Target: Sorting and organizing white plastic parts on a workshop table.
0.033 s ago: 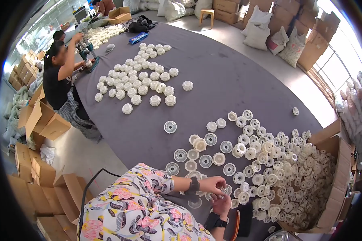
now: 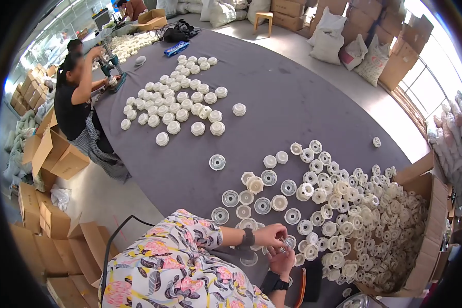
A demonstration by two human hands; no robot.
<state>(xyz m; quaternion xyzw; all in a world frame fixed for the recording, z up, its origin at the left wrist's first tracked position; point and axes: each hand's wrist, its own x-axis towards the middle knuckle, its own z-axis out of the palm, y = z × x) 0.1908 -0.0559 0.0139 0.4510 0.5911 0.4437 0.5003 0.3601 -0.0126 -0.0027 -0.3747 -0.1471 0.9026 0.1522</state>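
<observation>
My left hand (image 2: 272,236), with a dark band at its wrist, is closed by the fingertips on a small translucent round plastic part (image 2: 290,241). From below, my right hand (image 2: 282,261), wearing a dark watch, pinches the same part; fingers partly cover it. Around my hands lie loose ring-shaped white plastic parts, among them a flat disc (image 2: 292,216) and a cream part (image 2: 310,251). Beside my right wrist is a dark flat object (image 2: 312,282) with an orange edge. Another round part (image 2: 249,259) lies under my left forearm.
A cardboard box (image 2: 426,241) on its side spills a heap of white parts (image 2: 390,226) at the right. Assembled white round pieces (image 2: 169,102) stand farther off on the grey table (image 2: 292,97). A co-worker (image 2: 77,97) works a bench press (image 2: 108,64) at the far left.
</observation>
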